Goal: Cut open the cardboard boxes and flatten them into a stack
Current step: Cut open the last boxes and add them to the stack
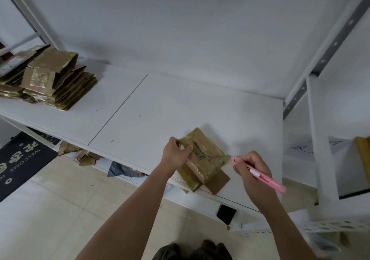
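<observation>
Gripping the near-left corner of a taped cardboard box [202,155], the left hand [176,152] curls its fingers over the top edge. Just right of that grip, the right hand [253,169] pinches a pink utility knife [260,174], its tip touching the box's right corner. The box sits on a white shelf [160,107], one flap [217,181] open underneath. Far left of the hands lies a stack of flattened boxes [48,77].

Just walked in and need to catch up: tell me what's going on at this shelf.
A person is cutting open a small taped cardboard box on the white shelf. The left hand grips the box's far end, while the right hand holds a pink utility knife with its tip at the box's right corner. A stack of flattened boxes sits far left.
</observation>
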A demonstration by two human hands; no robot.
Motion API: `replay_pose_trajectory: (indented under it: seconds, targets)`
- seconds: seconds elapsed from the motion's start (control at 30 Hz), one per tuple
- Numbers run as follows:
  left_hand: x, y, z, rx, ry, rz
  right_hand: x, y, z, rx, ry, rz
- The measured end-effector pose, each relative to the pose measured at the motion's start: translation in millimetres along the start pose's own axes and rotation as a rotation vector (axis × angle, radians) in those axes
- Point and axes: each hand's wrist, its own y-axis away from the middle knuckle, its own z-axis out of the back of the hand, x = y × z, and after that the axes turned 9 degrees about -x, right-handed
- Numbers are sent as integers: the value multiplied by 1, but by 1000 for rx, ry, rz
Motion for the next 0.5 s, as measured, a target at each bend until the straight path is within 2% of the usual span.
replay_pose_trajectory:
  seconds: [0.17, 0.3, 0.4, 0.43, 0.5]
  targets:
    - [1, 1, 6, -54, -88, 12, -16, -2, -33, -122, -178, -201]
    - [10, 7, 15, -105, -220, -34, -19, -9, -57, -134, -270, -256]
    - [15, 6, 23, -181, -507, -326, -18, -15, -69, -104, -281, -261]
    - [16, 4, 24, -133, -542, -429, -18, -16, -72, -95, -281, -259]
    - [20, 0, 26, 53, -540, -498, -21, -19, -74, -88, -248, -251]
